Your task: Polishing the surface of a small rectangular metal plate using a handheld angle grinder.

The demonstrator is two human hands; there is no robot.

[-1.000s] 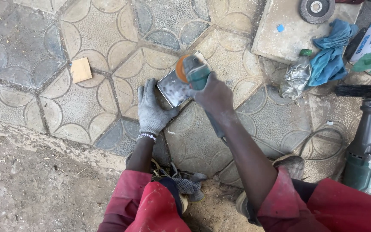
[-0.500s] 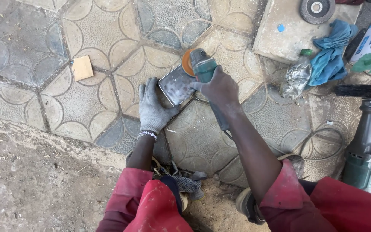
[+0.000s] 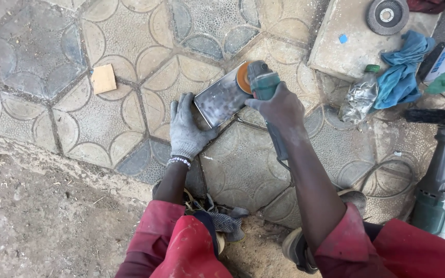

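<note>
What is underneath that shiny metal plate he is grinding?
The metal plate lies flat on the patterned paving, pinned by the gloved left hand. The right hand holds the grinder at its edge. Anything directly beneath is covered.

Bare paving (image 3: 42, 62) left; bottle (image 3: 359, 95), cloth (image 3: 400, 72) and second grinder (image 3: 441, 185) crowd the right.

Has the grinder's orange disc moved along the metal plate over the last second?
Yes. The orange disc now sits at the metal plate's far right corner, having travelled up and right, away from the gloved left hand.
</note>
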